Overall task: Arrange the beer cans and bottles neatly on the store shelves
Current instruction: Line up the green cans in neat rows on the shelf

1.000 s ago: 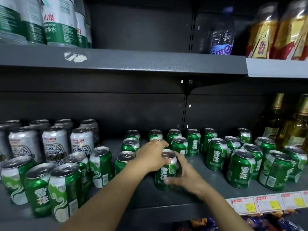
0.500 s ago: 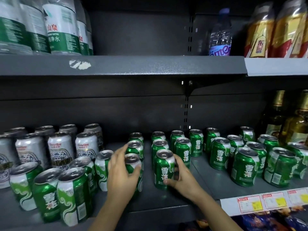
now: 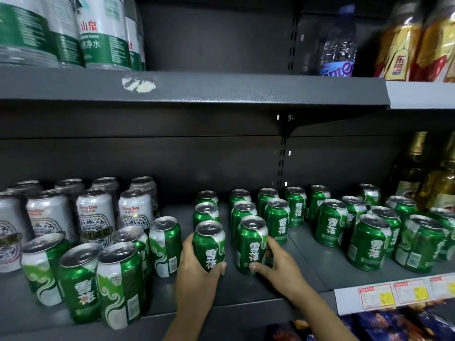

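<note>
The left hand (image 3: 197,274) now grips a front green can (image 3: 208,244) lower down, label turned forward; the right hand (image 3: 278,264) still clasps the neighbouring can (image 3: 251,244); both upright on the shelf (image 3: 246,299).

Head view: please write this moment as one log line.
left hand: grips front green can | right hand: holds neighbouring green can | both upright on middle shelf

Green-and-white beer cans (image 3: 251,244), silver tops; white cans (image 3: 94,212), blue floral motif; dark grey shelf (image 3: 307,262).
</note>
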A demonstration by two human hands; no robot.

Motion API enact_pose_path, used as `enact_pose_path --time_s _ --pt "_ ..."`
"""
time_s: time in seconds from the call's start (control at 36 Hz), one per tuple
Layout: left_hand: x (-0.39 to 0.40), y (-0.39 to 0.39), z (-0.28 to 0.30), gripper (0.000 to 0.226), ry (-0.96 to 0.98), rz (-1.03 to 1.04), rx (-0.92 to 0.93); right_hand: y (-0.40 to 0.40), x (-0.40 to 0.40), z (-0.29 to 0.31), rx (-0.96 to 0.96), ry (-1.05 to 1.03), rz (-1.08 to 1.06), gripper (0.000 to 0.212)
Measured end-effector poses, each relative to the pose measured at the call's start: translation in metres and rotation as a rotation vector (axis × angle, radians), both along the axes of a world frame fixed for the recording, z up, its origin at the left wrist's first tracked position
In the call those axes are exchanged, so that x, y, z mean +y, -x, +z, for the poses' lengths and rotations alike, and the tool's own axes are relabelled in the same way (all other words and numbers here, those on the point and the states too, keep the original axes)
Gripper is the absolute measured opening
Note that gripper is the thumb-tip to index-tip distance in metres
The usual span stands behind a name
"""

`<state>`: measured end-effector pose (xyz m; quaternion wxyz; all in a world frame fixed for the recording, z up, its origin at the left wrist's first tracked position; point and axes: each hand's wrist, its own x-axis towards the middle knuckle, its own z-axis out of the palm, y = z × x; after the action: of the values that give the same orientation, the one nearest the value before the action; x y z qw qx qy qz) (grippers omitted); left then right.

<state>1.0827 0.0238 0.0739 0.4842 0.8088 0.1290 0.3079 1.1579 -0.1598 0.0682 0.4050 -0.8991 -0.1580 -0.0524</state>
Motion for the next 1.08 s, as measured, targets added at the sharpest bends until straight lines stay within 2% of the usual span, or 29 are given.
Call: enact_pose_path --time_s 0.14,0.19,0.25,0.31,0.36,0.42,0.47,0.53,0.61,0.67,0.72,0.78,0.89,0.97,1.03,1.08 --pt "-0.003 0.007 -0.001 0.094 -0.041 0.033 -0.020 0.004 0.000 0.003 -0.023 0.007 0.002 0.088" --pt "-0.004 0.016 0.002 0.089 -0.086 0.063 -0.078 0.015 0.001 0.009 -0.165 -0.021 -0.084 0.090" --pt "-0.004 0.030 0.007 0.073 -0.165 0.128 -0.227 0.030 0.006 0.012 -0.442 -0.163 -0.211 0.074" --pt "0.001 0.047 0.015 0.053 -0.254 0.213 -0.411 0.050 0.020 0.015 -0.686 -0.317 -0.234 0.057" --pt "0.011 0.063 0.019 0.047 -0.266 0.273 -0.577 0.070 0.047 0.019 -0.806 -0.351 -0.108 0.043" --pt "0.024 0.077 0.018 0.047 -0.236 0.330 -0.662 0.089 0.081 0.023 -0.842 -0.285 0.082 0.031" --pt "0.037 0.091 0.014 0.050 -0.184 0.378 -0.698 0.104 0.116 0.027 -0.748 -0.203 0.273 0.032" --pt "0.047 0.105 0.009 0.051 -0.102 0.399 -0.699 0.117 0.146 0.031 -0.524 -0.170 0.370 0.049" --pt "0.056 0.118 0.000 0.043 0.078 0.382 -0.585 0.124 0.174 0.035 -0.217 -0.133 0.376 0.089" --pt "0.060 0.120 -0.006 0.032 0.229 0.333 -0.488 0.127 0.186 0.036 -0.108 -0.106 0.350 0.098" --pt "0.062 0.121 -0.008 0.028 0.250 0.305 -0.418 0.128 0.197 0.032 -0.032 -0.068 0.316 0.097" --pt "0.062 0.124 -0.007 0.029 0.230 0.297 -0.428 0.128 0.201 0.028 0.036 -0.111 0.281 0.094" --pt "0.061 0.129 -0.005 0.025 0.213 0.191 -0.488 0.126 0.175 0.031 0.232 -0.566 0.370 0.079" --pt "0.052 0.123 -0.002 0.051 0.323 -0.089 -0.408 0.119 0.134 0.042 0.388 -0.834 0.498 0.072" --pt "0.039 0.117 0.005 0.066 0.407 -0.333 -0.304 0.113 0.104 0.050 0.420 -0.869 0.575 0.069" --pt "0.022 0.109 0.013 0.072 0.374 -0.437 -0.245 0.108 0.077 0.057 0.413 -0.852 0.588 0.065"
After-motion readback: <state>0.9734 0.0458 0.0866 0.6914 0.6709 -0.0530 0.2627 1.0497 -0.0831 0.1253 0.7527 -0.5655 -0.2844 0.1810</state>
